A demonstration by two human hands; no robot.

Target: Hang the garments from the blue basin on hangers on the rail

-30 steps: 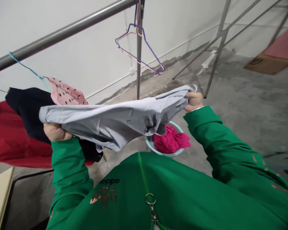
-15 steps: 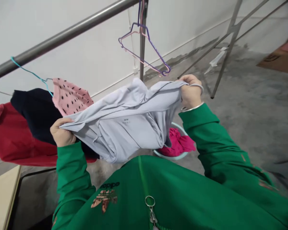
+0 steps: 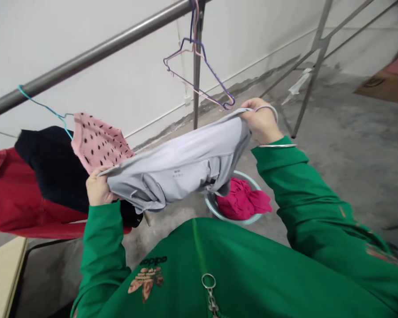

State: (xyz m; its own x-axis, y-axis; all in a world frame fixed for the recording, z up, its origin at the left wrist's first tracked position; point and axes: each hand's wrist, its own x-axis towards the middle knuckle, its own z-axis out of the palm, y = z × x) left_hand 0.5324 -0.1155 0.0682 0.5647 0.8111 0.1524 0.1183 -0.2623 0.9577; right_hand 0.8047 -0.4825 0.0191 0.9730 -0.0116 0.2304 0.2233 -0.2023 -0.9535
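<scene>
A light grey garment (image 3: pixel 185 154) with a small printed label is stretched between my two hands, its lower part bunched in folds. My left hand (image 3: pixel 99 189) pinches one end of its upper edge, close by a pink dotted garment (image 3: pixel 99 141). At the opposite, higher end, my right hand (image 3: pixel 262 121) is closed on the same edge; a hair tie and a bangle circle that wrist. Beyond the cloth, a purple hanger (image 3: pixel 214 70) and a pink hanger hang together from a metal rail (image 3: pixel 112 42).
Bright pink cloth (image 3: pixel 240 201) lies in a light blue basin (image 3: pixel 212 207) on the concrete floor. Navy (image 3: pixel 59 168) and red (image 3: pixel 16 198) clothes hang at left. A metal stand (image 3: pixel 310 84) and a cardboard box (image 3: pixel 384 84) are at right.
My left hand has moved right, nearer my right hand. The grey garment's upper edge is now straighter and its folded-over collar-like part has flattened. More of the basin shows.
</scene>
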